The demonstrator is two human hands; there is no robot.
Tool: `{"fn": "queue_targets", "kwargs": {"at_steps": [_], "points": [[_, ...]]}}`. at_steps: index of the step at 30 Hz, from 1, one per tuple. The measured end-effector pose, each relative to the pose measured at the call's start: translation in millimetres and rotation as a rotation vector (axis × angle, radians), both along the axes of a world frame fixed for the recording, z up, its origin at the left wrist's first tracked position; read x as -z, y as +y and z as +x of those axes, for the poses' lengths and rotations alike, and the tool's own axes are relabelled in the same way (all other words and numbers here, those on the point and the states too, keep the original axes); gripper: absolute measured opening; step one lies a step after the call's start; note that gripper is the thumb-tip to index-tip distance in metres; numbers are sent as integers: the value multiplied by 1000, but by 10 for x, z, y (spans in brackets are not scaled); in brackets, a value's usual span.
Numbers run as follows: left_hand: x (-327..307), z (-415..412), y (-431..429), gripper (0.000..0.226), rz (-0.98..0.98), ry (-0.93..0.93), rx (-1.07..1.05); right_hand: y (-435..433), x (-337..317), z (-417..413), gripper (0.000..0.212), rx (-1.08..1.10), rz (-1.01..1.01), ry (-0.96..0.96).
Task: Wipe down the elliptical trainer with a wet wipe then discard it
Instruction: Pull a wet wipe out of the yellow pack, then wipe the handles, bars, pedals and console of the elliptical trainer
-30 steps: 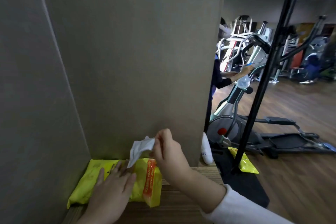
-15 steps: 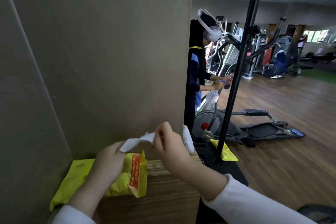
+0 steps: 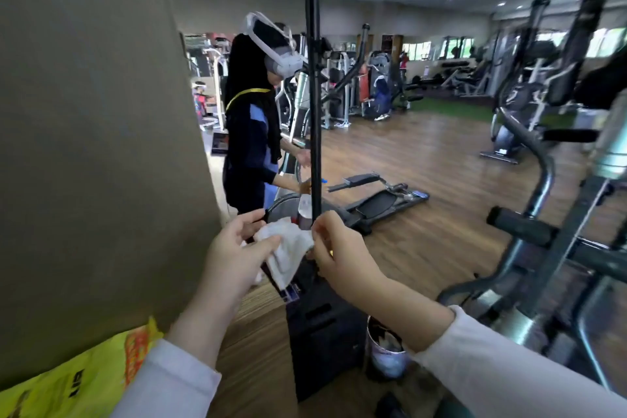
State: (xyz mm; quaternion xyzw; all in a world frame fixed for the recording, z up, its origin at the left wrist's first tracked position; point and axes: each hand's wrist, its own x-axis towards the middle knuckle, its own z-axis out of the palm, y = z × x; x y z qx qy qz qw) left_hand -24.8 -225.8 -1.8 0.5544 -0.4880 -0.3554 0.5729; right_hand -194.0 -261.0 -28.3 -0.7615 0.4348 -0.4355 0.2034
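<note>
A grey pillar [image 3: 84, 112] fills the left. At the right, close and blurred, stands a trainer [image 3: 545, 180], with its dark handgrip [image 3: 519, 226] pointing toward the hands. A black pole [image 3: 312, 78] rises through the middle. Behind it another person [image 3: 251, 132] works at a 2nd machine [image 3: 383, 204]. A yellow pack [image 3: 78, 380] lies at the lower left on the wooden ledge [image 3: 258, 332]. A small bin [image 3: 385, 322] sits on the floor just beside the pole's black base [image 3: 322, 326].

The wipe [image 3: 286, 248] is in the air over the ledge's end, in front of the pole, held between both hands. The left hand [image 3: 234, 258] pinches its left side between thumb and curled fingers. The right hand [image 3: 339, 254] nips its right corner with thumb and forefinger, the other fingers loosely bent. The wipe is bunched and hangs in a crumpled fold.

The step looks like opening the wipe out before any wiping. To do it well, draw the 2 hands apart gently so the sheet spreads without tearing. Then fold it once into a flat pad that 1 hand can press. The near trainer is probably the one to clean, since the other is taken. Starting at the handgrip and working down would likely leave the dirtiest parts for last. The bin is close for discarding.
</note>
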Motion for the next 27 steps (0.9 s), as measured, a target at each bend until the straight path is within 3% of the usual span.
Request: {"fn": "queue_targets", "kwargs": {"at_steps": [4,8,12,22,27], "points": [[35,-590,-241,44,4,39,146,75,-2,-599,8,145,110,-135],[6,-1333,-374,44,-12,54,305,201,-51,-1255,9,246,303,-441],[-30,-2014,-436,44,-65,-33,401,265,-63,-1894,7,312,389,-616],[17,-3682,-563,25,-218,-183,492,433,-30,-3442,39,485,345,-579],[12,-4498,-594,21,-238,-171,558,536,-60,-4165,29,470,430,-556]]}}
